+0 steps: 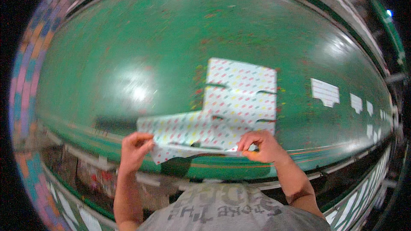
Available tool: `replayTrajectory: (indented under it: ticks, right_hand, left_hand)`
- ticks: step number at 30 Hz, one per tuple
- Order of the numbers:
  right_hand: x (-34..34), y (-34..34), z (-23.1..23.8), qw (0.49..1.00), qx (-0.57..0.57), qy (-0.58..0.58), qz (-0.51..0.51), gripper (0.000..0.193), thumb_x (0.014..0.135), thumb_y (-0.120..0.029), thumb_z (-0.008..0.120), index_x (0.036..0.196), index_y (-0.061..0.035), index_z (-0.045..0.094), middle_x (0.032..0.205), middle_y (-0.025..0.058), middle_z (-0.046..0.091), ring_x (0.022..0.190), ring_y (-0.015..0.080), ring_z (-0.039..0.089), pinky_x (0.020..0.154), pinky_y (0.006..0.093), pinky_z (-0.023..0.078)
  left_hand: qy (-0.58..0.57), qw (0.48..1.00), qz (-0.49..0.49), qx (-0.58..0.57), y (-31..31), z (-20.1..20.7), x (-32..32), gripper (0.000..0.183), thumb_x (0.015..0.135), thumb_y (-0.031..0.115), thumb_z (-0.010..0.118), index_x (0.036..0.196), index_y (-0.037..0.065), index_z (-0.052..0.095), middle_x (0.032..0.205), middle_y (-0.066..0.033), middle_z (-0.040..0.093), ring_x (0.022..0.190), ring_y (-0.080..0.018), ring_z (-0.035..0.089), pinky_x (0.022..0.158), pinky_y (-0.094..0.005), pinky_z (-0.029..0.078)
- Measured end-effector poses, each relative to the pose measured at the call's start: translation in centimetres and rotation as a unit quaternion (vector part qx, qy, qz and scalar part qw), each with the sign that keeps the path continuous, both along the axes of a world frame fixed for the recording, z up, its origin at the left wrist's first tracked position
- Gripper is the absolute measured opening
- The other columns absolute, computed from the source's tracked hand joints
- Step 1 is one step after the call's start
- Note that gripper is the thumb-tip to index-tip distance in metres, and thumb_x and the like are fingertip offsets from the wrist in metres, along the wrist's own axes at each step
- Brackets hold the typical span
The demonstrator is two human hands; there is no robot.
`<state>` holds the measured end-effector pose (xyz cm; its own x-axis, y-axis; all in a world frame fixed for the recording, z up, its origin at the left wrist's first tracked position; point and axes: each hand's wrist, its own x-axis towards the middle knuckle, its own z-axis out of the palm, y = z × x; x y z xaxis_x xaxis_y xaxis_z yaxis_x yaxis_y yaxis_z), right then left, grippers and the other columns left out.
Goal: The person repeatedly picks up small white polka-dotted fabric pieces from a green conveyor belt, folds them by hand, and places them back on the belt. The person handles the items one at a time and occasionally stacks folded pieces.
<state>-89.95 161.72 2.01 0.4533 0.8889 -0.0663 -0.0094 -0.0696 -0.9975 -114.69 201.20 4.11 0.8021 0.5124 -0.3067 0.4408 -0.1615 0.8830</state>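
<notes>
A white die-cut cardboard blank (242,90), printed with small coloured dashes, lies over the near part of a green surface. Dark slots cut into its sides, and one panel reaches out to the left. Its near strip is bent up along a crease. My left hand (136,147) is closed in a pinch at the left end of that strip. At the right end, my right hand (261,146) grips the same strip between thumb and bent fingers. Part of the blank's near right corner is hidden behind the right hand.
The wide green belt-like surface (162,42) carries scattered coloured specks. To the right lies a white notched card (325,92), with several smaller white pieces (356,103) beyond it. Stacks of coloured pieces (26,98) line the far left rim. A dark rail runs along the near edge.
</notes>
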Motion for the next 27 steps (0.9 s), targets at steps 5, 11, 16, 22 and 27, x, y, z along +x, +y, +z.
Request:
replayTrajectory:
  ticks: [5, 11, 16, 22, 27]
  right_hand:
    - [-3.3, 5.7, -1.4, 0.986, -0.13, 0.031, -0.095, 0.013, 0.093, -0.004, 0.079, 0.102, -0.0015, 0.07, 0.092, 0.0049, 0.075, 0.083, 0.0123, 0.071, 0.074, 0.0293, 0.058]
    - [-1.6, 12.2, -5.9, 0.959, -0.215, -0.083, -0.162, 0.017, 0.096, -0.014, 0.073, 0.11, -0.0057, 0.072, 0.085, 0.0107, 0.074, 0.078, 0.0181, 0.073, 0.07, 0.0364, 0.057]
    - [-0.1, 13.5, -9.9, 0.933, -0.226, -0.194, -0.203, 0.017, 0.095, -0.02, 0.075, 0.111, -0.0138, 0.072, 0.091, 0.0119, 0.077, 0.086, 0.0292, 0.076, 0.075, 0.0445, 0.058]
    - [-0.4, 13.4, -7.7, 0.927, -0.263, -0.206, -0.172, 0.02, 0.093, -0.023, 0.077, 0.11, -0.014, 0.072, 0.096, 0.013, 0.078, 0.09, 0.0326, 0.076, 0.08, 0.0448, 0.06]
    - [3.6, 9.3, -6.7, 0.89, -0.204, -0.318, -0.254, 0.019, 0.095, -0.025, 0.073, 0.107, -0.0105, 0.074, 0.1, 0.0149, 0.077, 0.094, 0.0364, 0.075, 0.085, 0.0468, 0.06]
  left_hand:
    - [-0.084, 0.98, 0.171, -0.065, 0.9, -3.0, -3.8, 0.029, 0.095, 0.003, 0.079, 0.123, -0.003, 0.075, 0.098, -0.0037, 0.076, 0.087, -0.0105, 0.068, 0.076, -0.0279, 0.056]
    - [-0.089, 0.983, 0.147, 0.063, 3.7, -7.2, -1.2, 0.031, 0.096, 0.005, 0.08, 0.125, -0.003, 0.075, 0.088, -0.0025, 0.072, 0.076, -0.0093, 0.062, 0.07, -0.0279, 0.053]
    - [-0.079, 0.974, 0.163, 0.137, 4.8, -10.2, 0.0, 0.032, 0.093, 0.009, 0.083, 0.122, -0.002, 0.077, 0.086, -0.0044, 0.073, 0.077, -0.0105, 0.065, 0.072, -0.0304, 0.055]
    - [-0.055, 0.957, 0.168, 0.23, 5.4, -10.8, 0.7, 0.04, 0.088, 0.012, 0.087, 0.125, 0.001, 0.077, 0.088, -0.0092, 0.075, 0.077, -0.02, 0.068, 0.075, -0.0359, 0.057]
    - [-0.055, 0.919, 0.153, 0.358, 5.0, -9.7, 1.2, 0.05, 0.091, 0.008, 0.082, 0.139, 0.003, 0.07, 0.13, -0.017, 0.071, 0.108, -0.0294, 0.071, 0.099, -0.0431, 0.057]
